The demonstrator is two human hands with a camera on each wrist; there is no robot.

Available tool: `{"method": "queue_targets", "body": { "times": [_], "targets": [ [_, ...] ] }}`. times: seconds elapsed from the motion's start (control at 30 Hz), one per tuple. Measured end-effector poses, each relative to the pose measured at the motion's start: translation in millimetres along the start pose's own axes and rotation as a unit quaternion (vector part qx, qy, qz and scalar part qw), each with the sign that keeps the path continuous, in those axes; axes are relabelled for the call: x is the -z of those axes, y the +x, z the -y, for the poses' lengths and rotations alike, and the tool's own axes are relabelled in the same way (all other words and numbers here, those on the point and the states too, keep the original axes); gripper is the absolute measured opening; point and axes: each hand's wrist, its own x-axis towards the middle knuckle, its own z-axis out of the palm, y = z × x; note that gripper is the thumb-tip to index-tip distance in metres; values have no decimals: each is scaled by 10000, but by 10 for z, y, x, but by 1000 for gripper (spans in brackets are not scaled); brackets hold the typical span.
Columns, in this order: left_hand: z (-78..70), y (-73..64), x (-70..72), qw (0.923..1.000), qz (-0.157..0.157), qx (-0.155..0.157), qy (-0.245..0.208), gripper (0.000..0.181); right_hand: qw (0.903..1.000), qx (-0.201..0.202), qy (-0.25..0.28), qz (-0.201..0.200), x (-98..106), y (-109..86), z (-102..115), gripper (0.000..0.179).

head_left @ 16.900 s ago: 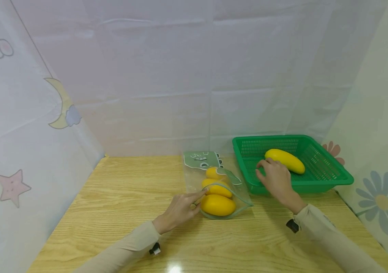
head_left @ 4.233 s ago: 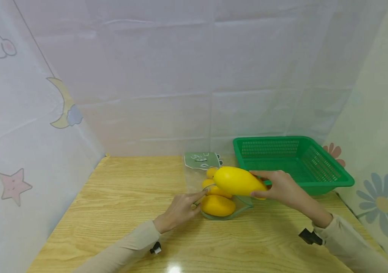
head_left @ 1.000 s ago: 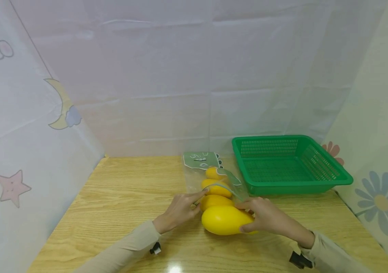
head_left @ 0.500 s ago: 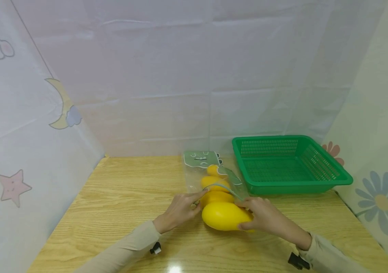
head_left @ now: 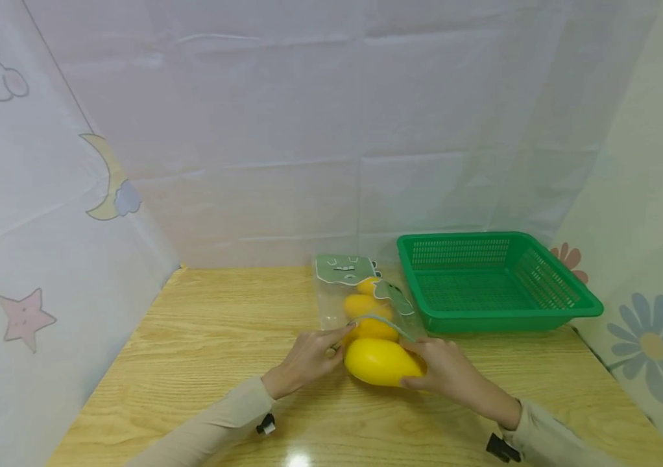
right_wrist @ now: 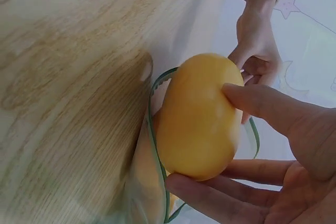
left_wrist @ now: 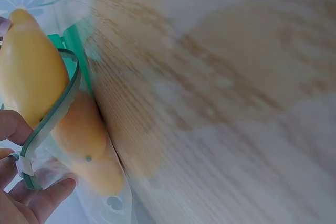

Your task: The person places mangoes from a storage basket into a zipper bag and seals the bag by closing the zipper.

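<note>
A clear zip bag [head_left: 331,308] with green cartoon print lies on the table, its mouth toward me. Inside it are 3 yellow mangoes [head_left: 361,305] in a row. My left hand [head_left: 308,358] pinches the bag's edge by the white zip slider [left_wrist: 23,165], and the green-edged mouth [left_wrist: 62,100] gapes. At that mouth, my right hand [head_left: 454,373] grips a larger bright yellow mango [head_left: 378,362] with thumb and fingers. In the right wrist view, this mango [right_wrist: 202,119] sits partly inside the green rim [right_wrist: 152,114].
A green plastic basket [head_left: 506,316] with nothing in it stands at the back right, beside the bag. The wooden table [head_left: 220,311] is bounded by printed cloth walls at the back and both sides.
Earlier the large mango lay in the basket; my right hand carried it to the bag's mouth. Over the last second it moves farther in, pushing the other mangoes deeper. My left hand stays put.
</note>
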Motion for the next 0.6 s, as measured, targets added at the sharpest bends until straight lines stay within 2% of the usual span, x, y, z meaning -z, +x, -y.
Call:
{"method": "queue_targets", "body": {
  "times": [0.17, 0.37, 0.6],
  "targets": [
    [-5, 1, 8, 10000, -2, 7, -34, 55, 9995, -261, -79, -184, -44, 18, 61, 60],
    [-8, 2, 15, 10000, -10, 20, -67, 55, 9982, -286, -192, -490, -96, 31, 130, 57],
    [-11, 2, 23, 10000, -24, 21, -14, 55, 9954, -40, -397, -872, -152, 47, 162, 48]
  ]
}}
